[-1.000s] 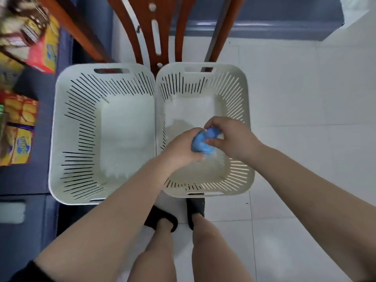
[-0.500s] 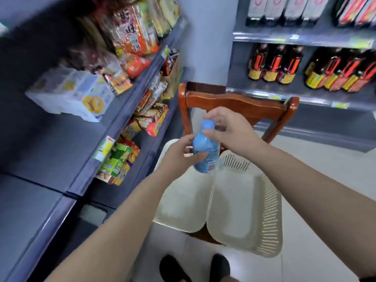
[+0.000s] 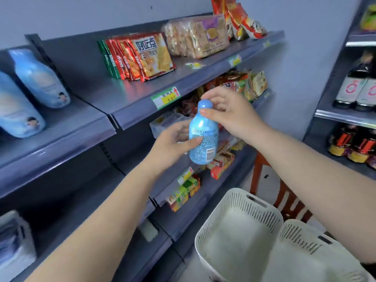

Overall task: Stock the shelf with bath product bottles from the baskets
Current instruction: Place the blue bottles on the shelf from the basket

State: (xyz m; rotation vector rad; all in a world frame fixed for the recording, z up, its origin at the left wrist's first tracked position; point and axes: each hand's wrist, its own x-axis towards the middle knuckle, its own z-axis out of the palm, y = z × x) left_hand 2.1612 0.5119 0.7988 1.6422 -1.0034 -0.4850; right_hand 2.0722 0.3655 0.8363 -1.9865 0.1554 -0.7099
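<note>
Bath product bottles (image 3: 34, 78) are already being kept on the shelf (image 3: 67, 127) at far left — two pale blue ones, standing close together and leaning a little in this wide view. One more blue bottle (image 3: 203, 135) is being held upright in the air in front of the shelving, well apart from those two. Its lower body is being gripped by the left hand (image 3: 173, 143), fingers curled behind it and thumb laid across the label, while its rounded cap is being pinched by the fingertips of the right hand (image 3: 230, 115).

Trouble is most likely to be met during the carry to the left. If the cap pinch is being released before the left grip is firm, the smooth bottle could be dropped. If it is being set down too fast or too near the shelf lip, it could be tipped, or the standing bottles could be knocked over. Snack packets (image 3: 140, 55) on the neighbouring shelf could also be brushed by a passing arm.

At lower right, two white slotted baskets (image 3: 240, 231) are being left side by side — nothing is being seen inside either, though the right one is partly cut off by the frame edge.
</note>
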